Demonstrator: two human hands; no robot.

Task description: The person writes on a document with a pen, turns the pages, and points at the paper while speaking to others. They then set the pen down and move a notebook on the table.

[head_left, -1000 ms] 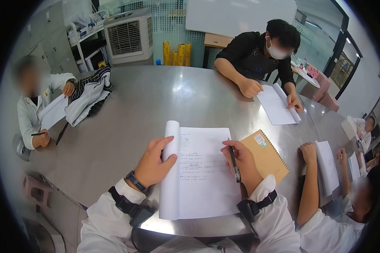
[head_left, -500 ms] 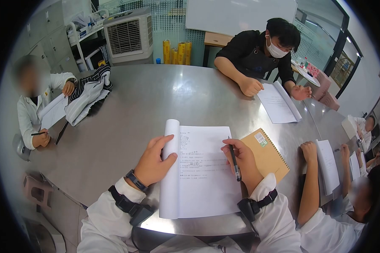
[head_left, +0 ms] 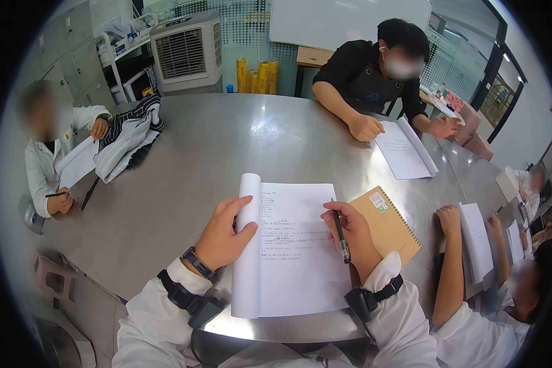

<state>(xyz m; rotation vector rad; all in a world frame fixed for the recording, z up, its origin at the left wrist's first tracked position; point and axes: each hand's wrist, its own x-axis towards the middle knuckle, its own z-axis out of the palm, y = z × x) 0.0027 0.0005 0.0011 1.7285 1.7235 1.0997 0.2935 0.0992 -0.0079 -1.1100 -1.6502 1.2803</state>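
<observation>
A stack of printed papers (head_left: 297, 270) lies in front of me, its turned pages curled back into a roll along the left side. My left hand (head_left: 222, 236) grips that roll, thumb and fingers on its surface. In my right hand (head_left: 354, 232) is a dark pen (head_left: 338, 233), pinched over the sheet's right edge with its tip pointing up and away. Handwritten marks show among the printed lines. A tan spiral notebook (head_left: 389, 227) lies beside the papers, partly behind my right hand.
The metal table (head_left: 196, 153) curves around me. A person (head_left: 374, 86) sits opposite with papers (head_left: 405, 150). Another person (head_left: 52, 147) at the left holds a pen near striped cloth (head_left: 132, 138). More people with papers (head_left: 475, 239) sit at the right.
The person opposite has shifted their head slightly and moved the hand by the rolled pages. At the right edge, a neighbour's hand has also moved a little. My hands stay still.
</observation>
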